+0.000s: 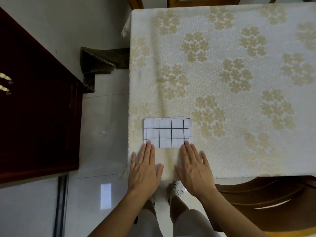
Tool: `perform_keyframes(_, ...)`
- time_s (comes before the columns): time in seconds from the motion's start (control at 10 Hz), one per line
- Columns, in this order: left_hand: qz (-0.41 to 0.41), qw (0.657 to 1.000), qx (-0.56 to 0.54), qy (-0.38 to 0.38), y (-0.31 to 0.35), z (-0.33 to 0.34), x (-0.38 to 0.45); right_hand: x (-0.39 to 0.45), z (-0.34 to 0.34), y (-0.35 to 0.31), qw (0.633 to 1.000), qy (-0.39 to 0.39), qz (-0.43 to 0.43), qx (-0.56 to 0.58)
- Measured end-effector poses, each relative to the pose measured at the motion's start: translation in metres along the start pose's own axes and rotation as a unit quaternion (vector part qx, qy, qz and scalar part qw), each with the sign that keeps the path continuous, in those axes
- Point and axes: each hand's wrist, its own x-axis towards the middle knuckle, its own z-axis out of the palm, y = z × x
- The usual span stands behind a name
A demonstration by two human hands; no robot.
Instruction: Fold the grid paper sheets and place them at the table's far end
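A folded white sheet of grid paper [167,133] with dark lines lies flat near the table's front left corner. My left hand [145,170] lies flat with straight fingers, its fingertips touching the paper's near left corner. My right hand [195,168] is flat too, with its fingertips on the near right corner. Both palms rest on the tablecloth just in front of the paper.
The table [239,74] wears a cream cloth with yellow flower patterns. A wooden chair [266,194] stands at the near right, and more chair backs [201,1] at the far end. A dark wooden cabinet [34,108] stands left across the tiled floor.
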Motion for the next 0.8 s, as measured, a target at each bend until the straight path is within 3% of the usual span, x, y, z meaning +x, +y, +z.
perform_keyframes(0.6, 0.001, 1.0, 0.0, 0.001, -0.003, 0.001, -0.004, 0.003, -0.006, -0.001, 0.999, -0.045, -0.01, 0.001)
perform_keyframes(0.8, 0.05, 0.995, -0.014, 0.09, -0.003, -0.027, -0.006, 0.007, -0.038, -0.001, 0.998, -0.012, -0.033, 0.05)
